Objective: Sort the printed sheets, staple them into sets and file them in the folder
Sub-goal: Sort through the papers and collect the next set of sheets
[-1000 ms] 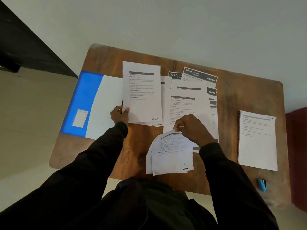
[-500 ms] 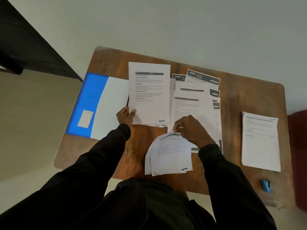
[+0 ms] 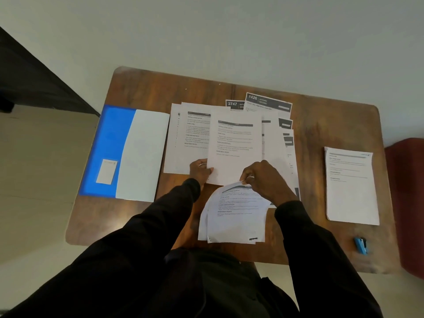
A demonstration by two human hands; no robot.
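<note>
While the left hand pinches one sheet by its corner and the right hand pinches the curled bundle, either could slip into the wrong pile.

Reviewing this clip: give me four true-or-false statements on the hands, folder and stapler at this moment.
1. The left hand holds a printed sheet by its lower left corner. True.
2. The stapler lies on the folder. False: it lies near the table's right front corner, far from the folder.
3. The right hand pinches the top of a curled bundle. True.
4. The folder lies right of the sheets. False: it lies left of them.
</note>
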